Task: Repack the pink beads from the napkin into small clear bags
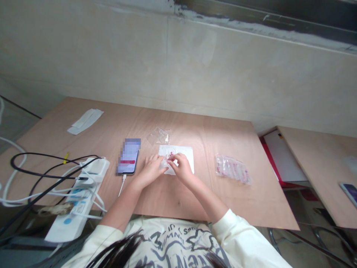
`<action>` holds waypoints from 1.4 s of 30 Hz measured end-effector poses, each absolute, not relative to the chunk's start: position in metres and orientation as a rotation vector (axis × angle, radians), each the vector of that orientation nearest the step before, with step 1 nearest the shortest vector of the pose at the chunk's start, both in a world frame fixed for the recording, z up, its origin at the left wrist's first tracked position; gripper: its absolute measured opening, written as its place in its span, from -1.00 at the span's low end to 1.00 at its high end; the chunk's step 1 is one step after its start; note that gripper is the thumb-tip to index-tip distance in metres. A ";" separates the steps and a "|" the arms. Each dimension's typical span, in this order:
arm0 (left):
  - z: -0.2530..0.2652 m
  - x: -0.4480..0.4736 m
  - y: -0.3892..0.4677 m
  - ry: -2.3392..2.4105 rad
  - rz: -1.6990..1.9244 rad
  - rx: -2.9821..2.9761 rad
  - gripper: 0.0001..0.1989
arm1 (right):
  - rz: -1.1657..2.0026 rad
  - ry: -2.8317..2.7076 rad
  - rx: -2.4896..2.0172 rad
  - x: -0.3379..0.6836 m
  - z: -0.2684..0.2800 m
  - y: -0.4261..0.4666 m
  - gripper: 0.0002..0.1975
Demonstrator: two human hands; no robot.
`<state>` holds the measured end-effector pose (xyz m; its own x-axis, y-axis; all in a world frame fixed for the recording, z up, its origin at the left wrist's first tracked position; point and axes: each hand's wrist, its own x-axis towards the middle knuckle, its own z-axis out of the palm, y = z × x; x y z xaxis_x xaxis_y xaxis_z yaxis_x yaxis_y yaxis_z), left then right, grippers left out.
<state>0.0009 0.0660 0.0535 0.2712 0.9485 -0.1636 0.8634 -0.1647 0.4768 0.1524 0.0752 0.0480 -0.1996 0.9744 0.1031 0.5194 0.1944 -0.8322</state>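
A small clear plastic bag (165,163) with pinkish-red bits lies over a sheet of white paper (190,152) on the wooden table. My right hand (180,166) pinches the bag between thumb and fingers, above the paper. From the other side, my left hand (153,169) rests at the paper's left edge, its fingers stretched out and its thumb apart, touching the bag. What exactly sits under the fingertips is too small to make out. Just beyond the paper is some crumpled clear plastic packaging (159,136).
A clear bag of several pink-marked packets (232,169) lies to the right. On the left are a charging phone (129,156), a power strip (90,186) with tangled cables, and a folded white mask-like item (85,121). A second table (320,163) stands at the right.
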 end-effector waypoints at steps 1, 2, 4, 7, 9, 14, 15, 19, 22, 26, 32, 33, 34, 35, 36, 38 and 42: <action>0.055 0.002 0.066 1.634 0.266 2.050 -0.67 | 0.893 -1.827 -1.404 0.149 0.052 0.072 -0.91; 0.056 0.004 0.066 1.635 0.304 2.029 -0.68 | 0.885 -1.823 -1.421 0.147 0.056 0.069 -0.88; 0.058 0.005 0.066 1.617 0.392 1.978 -0.70 | 0.843 -1.793 -1.463 0.146 0.060 0.064 -0.85; 0.061 0.004 0.065 1.544 0.540 1.892 -0.69 | 0.881 -1.758 -1.444 0.150 0.061 0.060 -0.85; 0.062 0.002 0.065 1.451 0.640 1.814 -0.62 | 0.972 -1.714 -1.378 0.154 0.061 0.060 -0.87; 0.062 -0.007 0.064 1.193 0.765 1.497 -0.66 | 1.082 -1.504 -1.326 0.167 0.071 0.065 -0.87; 0.062 -0.008 0.064 1.169 0.786 1.454 -0.70 | 1.122 -1.464 -1.316 0.169 0.074 0.066 -0.88; 0.068 -0.011 0.062 1.126 0.797 1.390 -0.77 | 1.231 -1.378 -1.277 0.176 0.088 0.066 -0.89; 0.080 -0.011 0.060 1.119 0.716 1.439 -0.74 | 1.217 -1.375 -1.270 0.177 0.095 0.063 -0.91; 0.095 -0.009 0.060 1.143 0.761 1.446 -0.71 | 1.253 -1.386 -1.235 0.175 0.102 0.058 -0.85; 0.097 -0.006 0.065 1.230 0.790 1.437 -0.76 | 1.332 -1.280 -1.275 0.173 0.100 0.058 -0.78; 0.097 -0.006 0.065 1.239 0.795 1.435 -0.76 | 1.339 -1.264 -1.289 0.173 0.098 0.059 -0.78; 0.096 -0.007 0.066 1.245 0.798 1.433 -0.77 | 1.337 -1.256 -1.309 0.173 0.097 0.060 -0.78; 0.096 -0.007 0.067 1.249 0.802 1.429 -0.78 | 1.331 -1.255 -1.331 0.174 0.096 0.062 -0.79; 0.095 -0.007 0.069 1.250 0.805 1.424 -0.79 | 1.325 -1.259 -1.354 0.174 0.094 0.063 -0.79; 0.094 -0.008 0.071 1.248 0.803 1.406 -0.79 | 1.326 -1.277 -1.395 0.175 0.092 0.067 -0.80; 0.091 -0.010 0.078 1.218 0.786 1.355 -0.79 | 1.276 -1.362 -1.437 0.176 0.087 0.075 -0.84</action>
